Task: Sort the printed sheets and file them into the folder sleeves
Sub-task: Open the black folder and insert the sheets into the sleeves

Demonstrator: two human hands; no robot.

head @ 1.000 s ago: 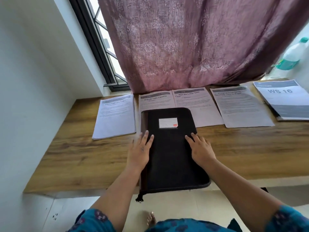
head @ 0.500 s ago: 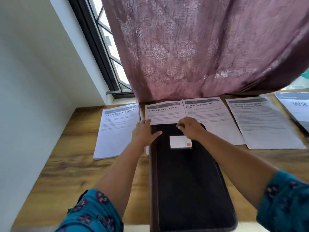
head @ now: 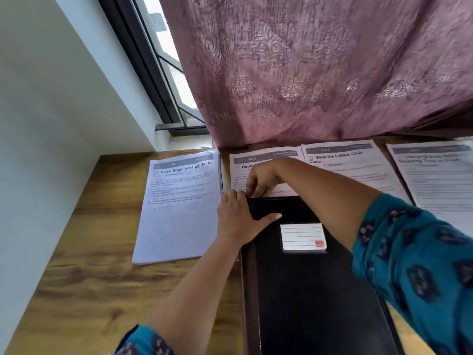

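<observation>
A black zip folder (head: 314, 290) with a white label (head: 302, 237) lies closed on the wooden desk (head: 89, 252). My left hand (head: 236, 216) grips its far left corner, thumb across the cover. My right hand (head: 261, 179) pinches at the folder's far edge by that same corner; what its fingertips hold is hidden. Behind lie printed sheets in a row: a stack headed "Place Eggs into Egg Holder" (head: 179, 206), a "Bedside" sheet (head: 252, 160) partly under my right hand, "Wipe the Coffee Table Clean" (head: 345, 162), and a blurred fourth sheet (head: 440, 180).
A mauve curtain (head: 320, 73) hangs down to the desk's back edge, just behind the sheets. A dark-framed window (head: 158, 60) and a white wall (head: 51, 124) close off the left side. Bare wood shows left of the folder.
Both hands slid from the folder's middle up to its far left corner. The right hand crossed leftward from the top edge near the label. My view moved closer and leftward.
</observation>
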